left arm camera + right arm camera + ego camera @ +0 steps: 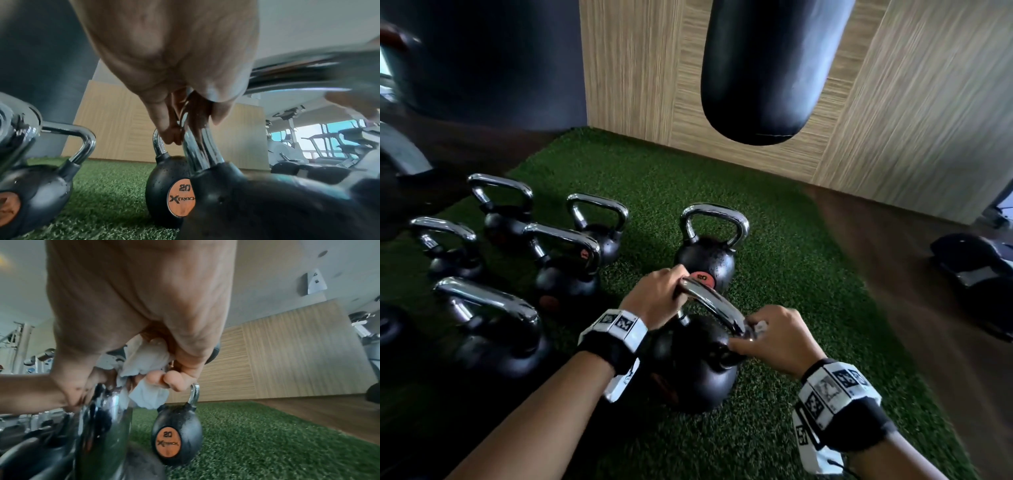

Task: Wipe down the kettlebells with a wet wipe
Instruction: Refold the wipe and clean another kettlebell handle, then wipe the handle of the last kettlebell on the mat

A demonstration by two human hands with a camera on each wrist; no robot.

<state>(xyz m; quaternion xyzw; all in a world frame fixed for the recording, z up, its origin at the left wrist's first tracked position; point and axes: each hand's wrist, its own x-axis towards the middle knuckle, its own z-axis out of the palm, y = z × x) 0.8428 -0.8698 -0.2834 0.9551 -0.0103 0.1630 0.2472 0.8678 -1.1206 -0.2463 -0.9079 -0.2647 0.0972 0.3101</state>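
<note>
Handle-wiping step: the left hand (658,295) grips the near kettlebell's (693,368) handle (710,303) on the turf (774,260); the right hand (777,337) clamps the wipe (148,369) round its right end. Next, probably slide the wipe along.

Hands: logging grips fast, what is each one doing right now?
Left hand: grips the kettlebell handle.
Right hand: holds the wipe against the handle's other end.

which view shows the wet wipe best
The right wrist view: the wet wipe fills the middle, bunched in the right hand against the chrome handle. The head view shows only a small white scrap between the fingers. The left wrist view does not show it clearly.
</note>
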